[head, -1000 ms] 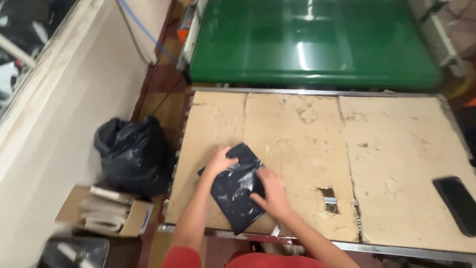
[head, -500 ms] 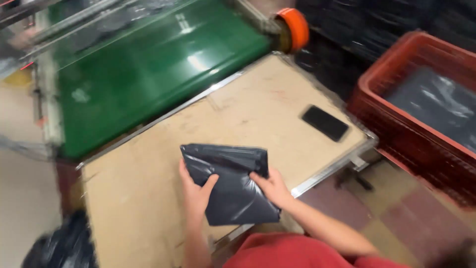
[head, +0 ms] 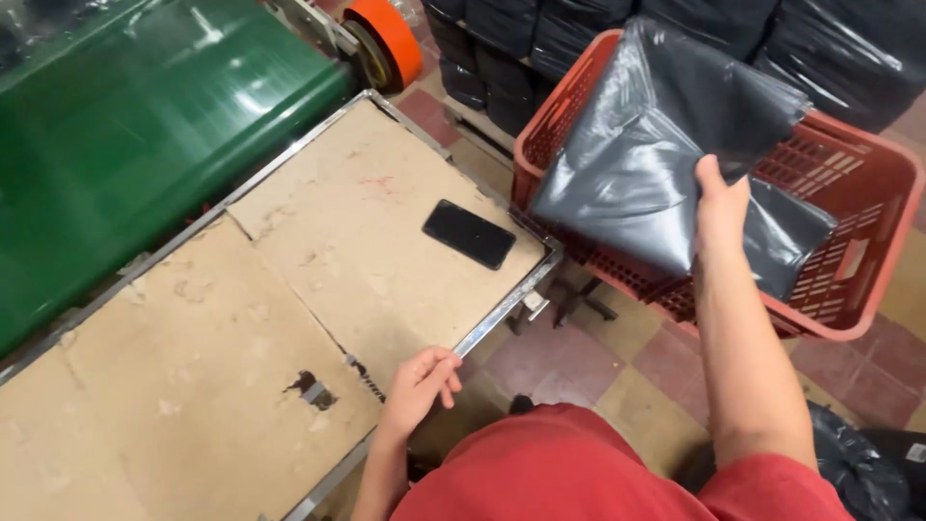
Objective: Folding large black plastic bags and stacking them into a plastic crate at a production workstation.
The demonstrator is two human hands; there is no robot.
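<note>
1. While the person's right hand [head: 721, 207] is raised over the red plastic crate [head: 873, 251], its fingers are closed around the edge of a grey-black plastic bag [head: 637, 159], thumb on top, so the bag hangs folded and partly opened above the crate's near corner. Half a second ago that same bag lay flat on the worktable under both hands; now it is off the table entirely and well to the right, which suggests the packet is being carried toward the crate.

2. Inside the crate another dark bag [head: 786, 236] lies on the bottom, just below and behind the held one.

3. On the other side, the left hand [head: 420, 386] holds nothing: the fingers are loosely curled and rest against the metal edge of the worktable [head: 145, 386], near the front corner. It has let go of the bag since the earlier view.

4. Worn cardboard sheets cover the table top, with a small torn hole near the front. A black phone [head: 469, 233] lies flat on the cardboard near the right corner, apart from both hands.

5. Beyond the table runs a green conveyor belt [head: 145, 125], with an orange roll [head: 386, 43] at its end. Stacks of dark packed bags [head: 511, 39] stand behind the crate.
</note>
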